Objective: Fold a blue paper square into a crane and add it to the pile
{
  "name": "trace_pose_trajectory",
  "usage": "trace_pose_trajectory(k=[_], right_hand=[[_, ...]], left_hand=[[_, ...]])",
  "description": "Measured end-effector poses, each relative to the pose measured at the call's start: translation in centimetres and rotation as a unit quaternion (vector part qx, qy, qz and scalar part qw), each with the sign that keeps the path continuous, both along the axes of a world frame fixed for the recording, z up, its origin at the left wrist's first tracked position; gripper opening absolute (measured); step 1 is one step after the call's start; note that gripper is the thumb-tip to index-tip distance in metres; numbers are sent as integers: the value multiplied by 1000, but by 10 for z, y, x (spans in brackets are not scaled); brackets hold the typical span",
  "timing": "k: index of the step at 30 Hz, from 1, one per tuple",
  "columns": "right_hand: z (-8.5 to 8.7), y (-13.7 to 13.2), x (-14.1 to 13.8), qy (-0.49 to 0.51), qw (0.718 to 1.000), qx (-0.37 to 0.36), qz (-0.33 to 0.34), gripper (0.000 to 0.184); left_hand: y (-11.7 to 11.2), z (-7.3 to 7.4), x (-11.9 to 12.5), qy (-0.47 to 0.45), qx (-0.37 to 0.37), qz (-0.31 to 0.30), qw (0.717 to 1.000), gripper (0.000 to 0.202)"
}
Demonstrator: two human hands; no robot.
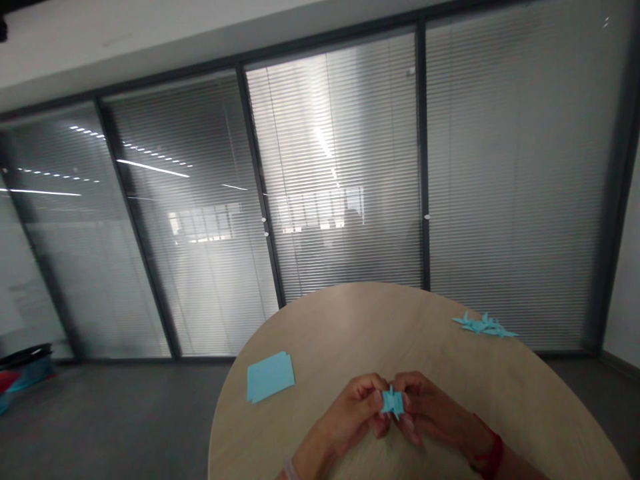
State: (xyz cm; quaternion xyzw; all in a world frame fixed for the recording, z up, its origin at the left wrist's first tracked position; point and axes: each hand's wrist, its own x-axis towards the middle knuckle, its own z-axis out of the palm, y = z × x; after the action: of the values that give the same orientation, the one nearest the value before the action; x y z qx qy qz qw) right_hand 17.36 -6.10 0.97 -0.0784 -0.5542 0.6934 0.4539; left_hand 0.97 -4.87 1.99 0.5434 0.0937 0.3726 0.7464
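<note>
Round wood-toned table point(350, 333), folded paper point(393, 403)

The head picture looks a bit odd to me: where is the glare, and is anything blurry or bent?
In the head view, glare is strongest on the bright glass panel; in the head view, the dark posts lean more toward the left side; also in the head view, the folded blue paper between the left hand and right hand looks soft, its creases hard to read.

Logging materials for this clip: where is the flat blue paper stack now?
In the head view, the flat blue paper stack lies on the left side of the round table, left of the left hand.
</note>
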Motion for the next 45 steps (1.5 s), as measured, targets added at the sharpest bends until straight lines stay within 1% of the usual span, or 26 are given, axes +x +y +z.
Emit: trace_pose_trajectory(k=[3, 6, 9, 12, 18, 21, 25, 33, 39, 43, 45], right_hand=[[3, -1, 0, 13, 1000, -2, 1, 24], [9, -3, 0, 31, 999, 3, -27, 24], [15, -5, 0, 26, 999, -5, -46, 23], [15, -5, 1, 26, 998, -22, -52, 25], [8, 1, 3, 24, 995, -37, -85, 33], [8, 2, 3, 13, 993, -30, -111, 36], [10, 1, 2, 3, 991, -18, -129, 38], [8, 3, 1, 30, 990, -32, -131, 40], [6, 6, 2, 34, 987, -34, -152, 44], [6, 7, 3, 34, 988, -38, -143, 46], [6, 6, 3, 29, 990, -33, -130, 45]], left_hand=[[-1, 1, 0, -14, -11, 3, 1000, 34], [-3, 7, -2, -10, -25, 7, 1000, 32], [-3, 14, -4, -9, -39, 24, 999, 32], [-3, 16, -5, -23, -55, 41, 997, 34], [0, 13, -3, -50, -61, 58, 995, 38], [0, 12, -2, -53, -53, 72, 995, 39], [2, 10, -2, -66, -42, 72, 994, 40], [7, 6, -1, -79, -31, 74, 994, 47], [10, 6, -2, -85, -30, 79, 993, 51], [10, 6, -1, -77, -26, 90, 993, 53], [9, 9, -1, -71, -14, 104, 992, 52]])
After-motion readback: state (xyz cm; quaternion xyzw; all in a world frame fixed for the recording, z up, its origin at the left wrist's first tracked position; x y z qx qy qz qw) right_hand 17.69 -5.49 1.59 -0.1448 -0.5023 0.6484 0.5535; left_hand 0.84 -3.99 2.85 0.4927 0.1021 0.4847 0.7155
